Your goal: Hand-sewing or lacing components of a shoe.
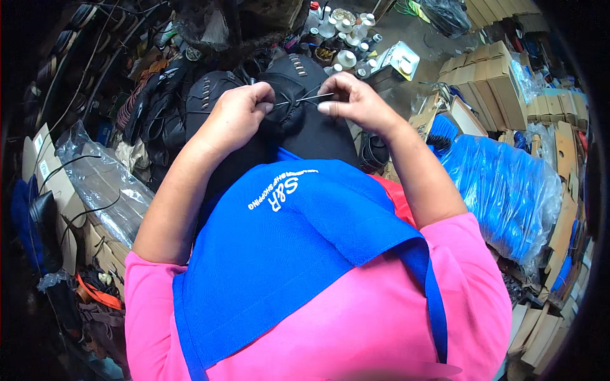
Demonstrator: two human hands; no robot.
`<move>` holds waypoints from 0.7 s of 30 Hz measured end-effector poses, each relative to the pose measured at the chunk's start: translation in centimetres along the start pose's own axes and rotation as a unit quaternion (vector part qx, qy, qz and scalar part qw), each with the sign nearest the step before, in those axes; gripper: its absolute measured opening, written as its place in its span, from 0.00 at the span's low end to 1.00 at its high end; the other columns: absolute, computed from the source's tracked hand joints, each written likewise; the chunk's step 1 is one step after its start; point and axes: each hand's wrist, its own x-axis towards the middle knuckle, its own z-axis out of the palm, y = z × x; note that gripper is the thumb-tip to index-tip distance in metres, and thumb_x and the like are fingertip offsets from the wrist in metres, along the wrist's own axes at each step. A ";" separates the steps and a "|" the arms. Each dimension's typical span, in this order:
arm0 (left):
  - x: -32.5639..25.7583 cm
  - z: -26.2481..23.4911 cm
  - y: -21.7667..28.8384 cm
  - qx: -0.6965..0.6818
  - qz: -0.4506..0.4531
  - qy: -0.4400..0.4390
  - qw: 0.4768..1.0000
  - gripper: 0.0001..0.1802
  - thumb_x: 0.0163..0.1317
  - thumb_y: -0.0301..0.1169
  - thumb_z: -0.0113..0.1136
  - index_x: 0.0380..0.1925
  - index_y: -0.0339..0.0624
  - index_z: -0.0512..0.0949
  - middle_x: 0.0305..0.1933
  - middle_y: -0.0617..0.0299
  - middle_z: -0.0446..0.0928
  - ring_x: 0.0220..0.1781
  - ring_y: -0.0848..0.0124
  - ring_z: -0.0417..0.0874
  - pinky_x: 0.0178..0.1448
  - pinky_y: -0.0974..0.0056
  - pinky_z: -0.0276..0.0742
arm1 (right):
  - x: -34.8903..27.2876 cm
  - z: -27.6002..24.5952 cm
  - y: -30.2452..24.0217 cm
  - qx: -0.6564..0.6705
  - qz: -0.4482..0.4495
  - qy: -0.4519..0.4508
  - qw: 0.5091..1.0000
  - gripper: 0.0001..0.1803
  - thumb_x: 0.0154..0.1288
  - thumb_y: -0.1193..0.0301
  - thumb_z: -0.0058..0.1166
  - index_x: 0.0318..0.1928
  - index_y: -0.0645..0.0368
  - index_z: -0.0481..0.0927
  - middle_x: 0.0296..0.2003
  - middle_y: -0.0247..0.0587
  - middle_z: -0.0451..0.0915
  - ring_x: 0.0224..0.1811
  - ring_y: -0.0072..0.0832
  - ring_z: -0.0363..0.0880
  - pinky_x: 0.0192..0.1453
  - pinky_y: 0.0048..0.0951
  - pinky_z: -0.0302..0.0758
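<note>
A dark, rounded black piece (289, 120) rests in my lap between my knees; whether it is a shoe part cannot be told. Over it, thin pale strands (309, 98) stretch straight from hand to hand and meet near its middle; they look like thread, though a needle cannot be ruled out. My left hand (236, 116) pinches the left end between thumb and bent fingers. On the other side my right hand (361, 105) is closed in a pinch on the right end. A blue apron (298, 209) covers my front.
White-capped bottles (346, 60) crowd the floor ahead. To the right stand cardboard boxes (483, 82) and a blue bundle in clear plastic (502, 190). At left are clear plastic sheeting (105, 184), black cords and dark straps (168, 101). An orange strip (98, 293) lies at lower left.
</note>
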 end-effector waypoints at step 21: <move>1.6 -0.9 1.1 0.151 0.068 -0.110 0.980 0.06 0.58 0.28 0.52 0.34 0.37 0.71 0.31 0.44 0.75 0.41 0.48 0.77 0.45 0.50 0.71 | 1.7 0.6 -6.6 -0.572 -0.155 -0.074 0.802 0.07 0.57 0.68 0.50 0.36 0.50 0.79 0.33 0.35 0.81 0.45 0.34 0.78 0.49 0.39 0.67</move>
